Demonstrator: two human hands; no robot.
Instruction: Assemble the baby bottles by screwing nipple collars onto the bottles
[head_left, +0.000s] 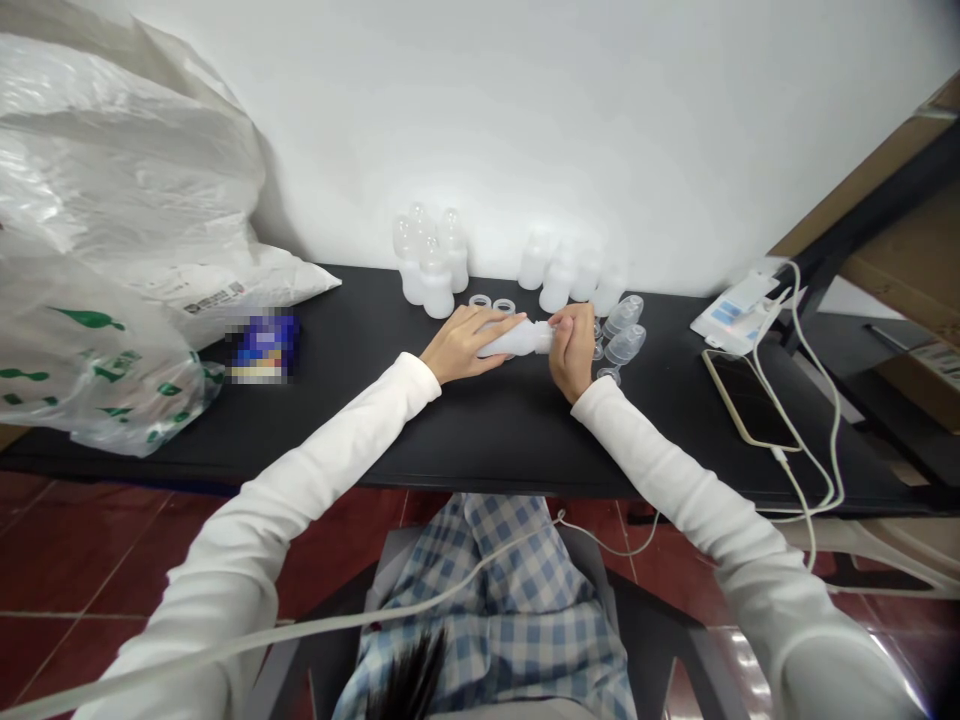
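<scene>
Right hand point(574, 345): fingers curled in around the neck end of a translucent white plastic bottle point(519, 341); can't tell if it's pinching a separate part, palm hides it. Left hand point(469, 345): fingers extended along the bottle body, steadying it. Bottle lies sideways between the hands, over the black flat-topped table point(480, 440).

Step, my read: fitting or seating something at the neck. Next move calls for a firm left hold against any push or twist from the right, bottle axis in line, no squashing the soft-looking wall.

Just behind the bottle: thin translucent plastic rings point(480, 295). Beside right hand: clear domed plastic caps point(625, 345). Farther back, by the wall: white bottles with clear domed tops point(435, 285) at left, topless-looking translucent white bottles point(556, 285) at right.
</scene>
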